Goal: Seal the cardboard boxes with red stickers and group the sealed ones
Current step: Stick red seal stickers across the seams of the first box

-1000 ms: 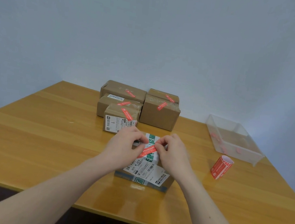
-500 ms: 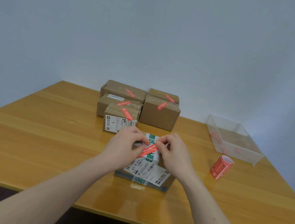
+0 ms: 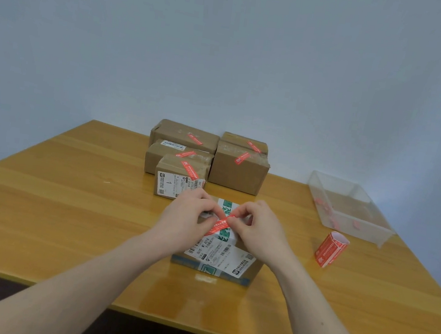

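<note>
A cardboard box (image 3: pixel 221 255) with white labels and green tape stands in the middle of the table in front of me. A red sticker (image 3: pixel 219 225) lies slantwise across its top. My left hand (image 3: pixel 189 217) pinches the sticker's lower left end with curled fingers. My right hand (image 3: pixel 260 231) pinches the upper right end. Both hands rest on the box top and hide most of it. Behind it, several brown boxes (image 3: pixel 236 174) with red stickers on them stand grouped together.
A roll of red stickers (image 3: pixel 331 249) stands on the wooden table (image 3: pixel 70 204) to the right. Further right is a clear plastic tray (image 3: pixel 360 225) holding a few red scraps. The wall runs close behind the grouped boxes.
Both hands stay on the sticker; the fingertips have shifted only slightly along it. The box has not moved.
</note>
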